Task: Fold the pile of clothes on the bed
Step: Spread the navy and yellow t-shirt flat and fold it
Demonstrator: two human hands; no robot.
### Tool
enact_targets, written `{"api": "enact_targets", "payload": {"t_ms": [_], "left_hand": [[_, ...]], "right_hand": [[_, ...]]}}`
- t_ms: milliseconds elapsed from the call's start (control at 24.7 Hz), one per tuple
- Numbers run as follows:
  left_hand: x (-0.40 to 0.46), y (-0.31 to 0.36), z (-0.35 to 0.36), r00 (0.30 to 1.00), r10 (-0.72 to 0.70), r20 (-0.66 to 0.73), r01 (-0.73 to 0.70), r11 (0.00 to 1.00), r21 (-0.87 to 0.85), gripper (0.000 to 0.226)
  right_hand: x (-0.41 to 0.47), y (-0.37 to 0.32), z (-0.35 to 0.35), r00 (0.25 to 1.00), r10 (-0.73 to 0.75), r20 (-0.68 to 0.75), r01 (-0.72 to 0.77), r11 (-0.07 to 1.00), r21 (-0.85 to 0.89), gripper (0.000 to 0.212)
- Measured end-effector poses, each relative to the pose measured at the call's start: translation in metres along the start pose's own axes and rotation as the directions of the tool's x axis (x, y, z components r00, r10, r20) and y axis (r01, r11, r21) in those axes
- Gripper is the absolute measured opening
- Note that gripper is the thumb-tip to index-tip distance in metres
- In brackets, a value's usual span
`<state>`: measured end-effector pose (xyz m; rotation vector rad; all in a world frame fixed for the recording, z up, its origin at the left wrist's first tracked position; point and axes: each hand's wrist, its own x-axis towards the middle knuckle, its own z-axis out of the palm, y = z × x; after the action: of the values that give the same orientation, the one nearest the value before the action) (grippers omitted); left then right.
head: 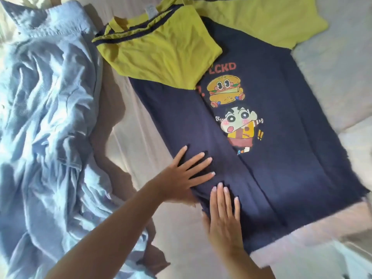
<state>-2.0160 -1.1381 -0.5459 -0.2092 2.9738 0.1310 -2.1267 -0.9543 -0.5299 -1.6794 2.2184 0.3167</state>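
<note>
1. A navy T-shirt (281, 158) with yellow-green sleeves lies spread on the bed (332, 77), print side up; its left side is folded in over the front, the left sleeve (161, 55) lying across the chest.
2. The left hand (181, 176) lies flat on the folded flap near the hem, fingers (201, 158) straight and spread, pressing the cloth and holding nothing.
3. The right hand (225, 216) lies flat just beside it at the hem edge, fingers straight and close together, tips pointing up the shirt; it grips nothing, though its thumb seems tucked at the shirt's edge and is hard to make out.
4. The cartoon print (237, 109) sits beyond both sets of fingertips, uncovered.
5. A crumpled blue garment (46, 117) lies left of the shirt, apart from it.
</note>
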Motion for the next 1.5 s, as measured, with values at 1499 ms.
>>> {"api": "enact_targets", "payload": {"t_ms": [1499], "left_hand": [[0.229, 0.19, -0.073, 0.75, -0.625, 0.218, 0.662, 0.708, -0.246, 0.076]], "right_hand": [[0.197, 0.297, -0.126, 0.996, 0.045, 0.078, -0.076, 0.881, 0.467, 0.052]]}}
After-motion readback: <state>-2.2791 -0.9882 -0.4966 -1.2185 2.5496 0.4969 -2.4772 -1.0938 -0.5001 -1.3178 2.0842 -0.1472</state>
